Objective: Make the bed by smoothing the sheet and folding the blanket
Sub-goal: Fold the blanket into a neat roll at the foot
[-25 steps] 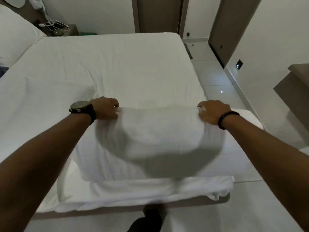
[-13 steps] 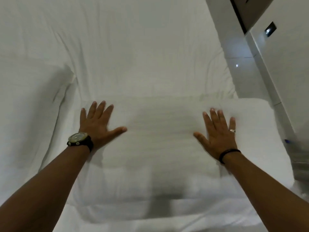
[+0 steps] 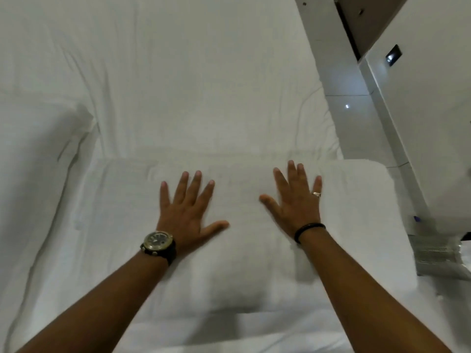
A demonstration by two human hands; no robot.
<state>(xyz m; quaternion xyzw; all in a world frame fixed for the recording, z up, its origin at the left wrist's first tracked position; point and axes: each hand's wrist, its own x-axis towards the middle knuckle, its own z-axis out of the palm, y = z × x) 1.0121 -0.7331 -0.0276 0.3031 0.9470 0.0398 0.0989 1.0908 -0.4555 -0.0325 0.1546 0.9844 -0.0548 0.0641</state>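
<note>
We look down on a white sheet (image 3: 178,72) covering the bed, lightly creased. On its near part lies the folded white blanket (image 3: 356,212), a thick rectangle reaching to the bed's right edge beside the tiled floor (image 3: 341,118). Our left hand (image 3: 186,212) and right hand (image 3: 295,205) press flat on the blanket, fingers spread, grasping nothing. A watch (image 3: 158,242) circles the left wrist, a ring (image 3: 316,194) the right hand.

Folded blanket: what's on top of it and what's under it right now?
Both hands, left and right, lie flat on the folded blanket, fingers spread. The white sheet shows beyond it; whatever lies directly beneath is covered.
</note>
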